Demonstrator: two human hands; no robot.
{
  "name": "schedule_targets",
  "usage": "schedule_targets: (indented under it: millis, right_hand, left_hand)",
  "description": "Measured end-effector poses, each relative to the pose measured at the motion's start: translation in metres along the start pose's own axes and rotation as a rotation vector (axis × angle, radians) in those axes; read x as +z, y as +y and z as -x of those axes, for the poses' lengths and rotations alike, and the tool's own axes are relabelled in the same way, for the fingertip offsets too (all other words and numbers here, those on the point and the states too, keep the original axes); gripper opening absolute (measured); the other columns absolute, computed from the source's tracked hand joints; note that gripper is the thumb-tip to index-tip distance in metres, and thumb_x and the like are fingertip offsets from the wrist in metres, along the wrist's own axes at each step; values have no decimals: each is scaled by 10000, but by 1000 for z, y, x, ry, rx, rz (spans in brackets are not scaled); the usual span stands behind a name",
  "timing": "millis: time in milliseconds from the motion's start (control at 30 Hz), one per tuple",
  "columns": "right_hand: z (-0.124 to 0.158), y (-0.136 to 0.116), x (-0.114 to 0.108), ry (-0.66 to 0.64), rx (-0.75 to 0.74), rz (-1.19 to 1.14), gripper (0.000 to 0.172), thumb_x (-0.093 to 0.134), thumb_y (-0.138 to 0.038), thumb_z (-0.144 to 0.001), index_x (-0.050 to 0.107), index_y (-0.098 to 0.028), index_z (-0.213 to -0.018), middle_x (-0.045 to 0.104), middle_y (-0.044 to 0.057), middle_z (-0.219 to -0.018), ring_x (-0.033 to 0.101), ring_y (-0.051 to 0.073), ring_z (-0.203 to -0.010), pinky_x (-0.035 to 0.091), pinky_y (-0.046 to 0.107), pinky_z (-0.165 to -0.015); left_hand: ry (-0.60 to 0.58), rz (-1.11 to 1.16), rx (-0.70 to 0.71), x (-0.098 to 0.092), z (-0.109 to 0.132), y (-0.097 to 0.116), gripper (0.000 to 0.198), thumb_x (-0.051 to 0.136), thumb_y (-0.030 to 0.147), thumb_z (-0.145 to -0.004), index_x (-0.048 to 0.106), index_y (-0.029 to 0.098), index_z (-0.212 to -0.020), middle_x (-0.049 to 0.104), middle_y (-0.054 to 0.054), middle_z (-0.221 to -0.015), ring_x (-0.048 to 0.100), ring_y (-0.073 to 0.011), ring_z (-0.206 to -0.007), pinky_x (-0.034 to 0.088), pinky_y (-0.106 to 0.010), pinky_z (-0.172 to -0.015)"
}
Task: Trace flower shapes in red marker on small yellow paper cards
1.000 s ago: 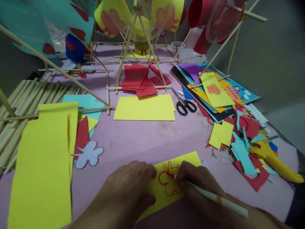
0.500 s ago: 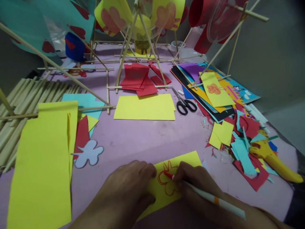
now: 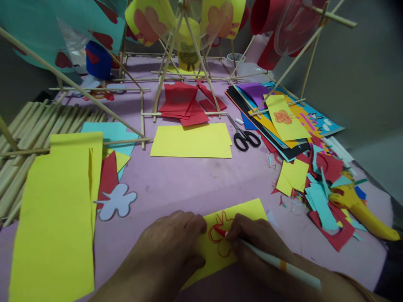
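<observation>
My right hand (image 3: 258, 243) is closed round a white marker (image 3: 283, 266) with a red tip. The tip rests on a small yellow paper (image 3: 248, 209) that bears a red flower outline (image 3: 220, 237). My left hand (image 3: 171, 247) lies flat on the left part of that paper, fingers together, pressing it to the pink table (image 3: 189, 180).
Black scissors (image 3: 244, 136) lie beyond a yellow sheet (image 3: 192, 141). A large yellow sheet (image 3: 56, 209) and a white flower cutout (image 3: 116, 202) are at left. Paper scraps and a yellow tool (image 3: 362, 209) lie right. Stick frames (image 3: 176, 54) with paper lanterns stand behind.
The marker tip has crept a little to the left along the flower outline. My left hand has stayed on the paper.
</observation>
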State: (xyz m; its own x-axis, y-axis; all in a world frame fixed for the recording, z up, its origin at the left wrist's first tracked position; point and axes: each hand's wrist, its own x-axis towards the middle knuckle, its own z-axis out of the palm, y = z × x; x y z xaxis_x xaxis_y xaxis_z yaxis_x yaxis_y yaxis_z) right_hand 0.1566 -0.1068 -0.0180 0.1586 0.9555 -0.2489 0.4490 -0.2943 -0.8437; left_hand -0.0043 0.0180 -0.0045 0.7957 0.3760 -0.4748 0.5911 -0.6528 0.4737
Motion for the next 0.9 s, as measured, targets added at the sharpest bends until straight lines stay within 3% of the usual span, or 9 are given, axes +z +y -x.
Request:
schedule_targets:
  millis: [467,900]
  right_hand:
    - [-1,-3,1,-7,-48,33,127,422,-104,-706,478,-219,-704,464,-68,-534,390,76,-434,286,174,-434]
    - [-1,-2,0,-16,-87,65,144,409,-98,-704,490,-217,-700,495,-56,-539,413,73,-419,301,168,-419]
  left_hand:
    - [43,-27,-13,-2,-2,3,324,578,170,-655,575,254,-968,624,0,-939,556,-212,-845,387,-320,-720]
    - [-19,-58,-37,-3,-2,6,298,599,174,-659,572,241,-948,619,-3,-929,553,-211,-811,391,-341,-712]
